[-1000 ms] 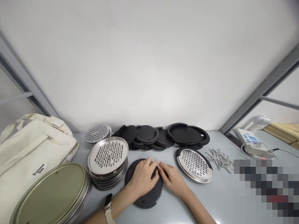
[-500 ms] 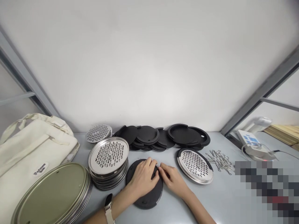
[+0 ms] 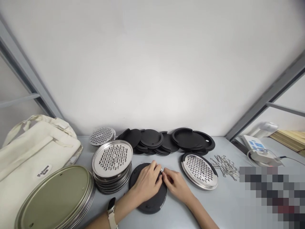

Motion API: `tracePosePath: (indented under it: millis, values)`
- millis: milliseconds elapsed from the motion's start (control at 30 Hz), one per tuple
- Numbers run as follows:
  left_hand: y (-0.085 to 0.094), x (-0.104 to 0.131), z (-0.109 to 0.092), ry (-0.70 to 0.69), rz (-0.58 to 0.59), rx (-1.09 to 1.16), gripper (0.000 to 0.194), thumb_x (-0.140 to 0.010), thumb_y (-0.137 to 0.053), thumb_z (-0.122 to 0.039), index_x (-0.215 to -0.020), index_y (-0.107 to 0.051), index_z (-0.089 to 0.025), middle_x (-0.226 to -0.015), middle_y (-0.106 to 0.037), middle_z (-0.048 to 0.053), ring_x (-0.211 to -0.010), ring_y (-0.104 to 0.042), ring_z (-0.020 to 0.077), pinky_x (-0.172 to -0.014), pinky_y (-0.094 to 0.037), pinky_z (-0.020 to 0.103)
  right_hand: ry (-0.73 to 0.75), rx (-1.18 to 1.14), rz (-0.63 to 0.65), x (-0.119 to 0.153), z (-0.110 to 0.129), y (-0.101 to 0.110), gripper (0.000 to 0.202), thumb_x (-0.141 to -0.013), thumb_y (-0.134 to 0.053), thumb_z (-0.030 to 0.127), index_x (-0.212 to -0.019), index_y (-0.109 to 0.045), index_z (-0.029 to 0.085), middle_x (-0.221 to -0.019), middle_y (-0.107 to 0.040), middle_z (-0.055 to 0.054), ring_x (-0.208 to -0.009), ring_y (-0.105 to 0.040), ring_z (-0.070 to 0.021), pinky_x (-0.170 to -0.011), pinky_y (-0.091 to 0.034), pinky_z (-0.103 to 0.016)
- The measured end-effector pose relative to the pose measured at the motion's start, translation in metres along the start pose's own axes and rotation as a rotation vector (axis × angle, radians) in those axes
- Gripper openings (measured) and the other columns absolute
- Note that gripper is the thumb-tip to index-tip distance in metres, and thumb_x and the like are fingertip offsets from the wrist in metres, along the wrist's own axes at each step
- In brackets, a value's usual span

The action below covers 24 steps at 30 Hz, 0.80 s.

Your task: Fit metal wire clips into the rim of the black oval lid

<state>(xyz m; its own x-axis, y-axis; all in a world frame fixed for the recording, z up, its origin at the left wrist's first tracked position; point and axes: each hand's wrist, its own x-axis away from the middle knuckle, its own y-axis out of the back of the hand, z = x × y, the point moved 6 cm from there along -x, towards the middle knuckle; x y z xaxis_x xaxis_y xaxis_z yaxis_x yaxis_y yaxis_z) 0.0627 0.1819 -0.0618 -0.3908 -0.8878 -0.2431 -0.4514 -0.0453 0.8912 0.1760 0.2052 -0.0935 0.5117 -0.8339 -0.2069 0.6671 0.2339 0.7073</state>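
Note:
A round black disc (image 3: 152, 203) lies on the grey table in front of me. My left hand (image 3: 148, 182) rests over its upper part, fingers curled at its right edge. At that same edge my right hand (image 3: 175, 183) pinches a small shiny metal piece (image 3: 161, 170), mostly hidden by the fingertips. Right of my hands lies a perforated silver disc (image 3: 199, 170) with a black rim part. Further right is a pile of bent wire pieces (image 3: 226, 166).
A stack of silver grater discs (image 3: 112, 159), smaller perforated discs (image 3: 102, 136) and overlapping black discs (image 3: 150, 138) stand behind. Green plates (image 3: 56, 197) and a cream bag (image 3: 35, 149) are at left. A white box (image 3: 256, 146) with a cable sits at right.
The view has shifted slightly. Both hands stay at the black disc's edge, with only a small movement of the fingers around the metal piece.

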Motion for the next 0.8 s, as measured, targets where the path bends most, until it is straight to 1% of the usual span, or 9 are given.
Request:
tracePosePath:
  millis: [500,633,800]
  values:
    - [-0.0027,0.0009,0.0015,-0.009,0.015,0.082,0.013,-0.09,-0.038,-0.014,-0.101,-0.044,-0.019,-0.098,-0.047,0.003,-0.083,-0.051,0.0179,-0.072,-0.043,0.031,0.007,0.002,-0.007,0.0019,-0.0008,-0.0003,0.026,-0.094,-0.034,0.031,-0.069,-0.034,0.021,-0.058,-0.039,0.005,-0.053,-0.04,-0.0121,-0.054,-0.027,-0.024]
    - [-0.0023,0.0,0.001,-0.026,0.019,0.064,0.013,-0.09,-0.037,-0.013,-0.1,-0.044,-0.019,-0.098,-0.047,0.003,-0.082,-0.051,0.0179,-0.071,-0.044,0.031,0.012,0.013,-0.008,0.0021,-0.0005,-0.0002,0.026,-0.094,-0.034,0.031,-0.07,-0.035,0.021,-0.058,-0.04,0.004,-0.053,-0.041,-0.0124,-0.054,-0.027,-0.025]
    - [-0.0021,-0.0008,-0.0003,-0.062,0.028,0.023,0.018,-0.09,-0.033,-0.01,-0.098,-0.045,-0.02,-0.097,-0.047,0.003,-0.082,-0.051,0.0173,-0.071,-0.043,0.03,0.012,0.024,-0.015,0.0023,0.0,0.0002,0.027,-0.095,-0.032,0.03,-0.07,-0.038,0.021,-0.06,-0.045,0.003,-0.055,-0.044,-0.0125,-0.055,-0.029,-0.025]
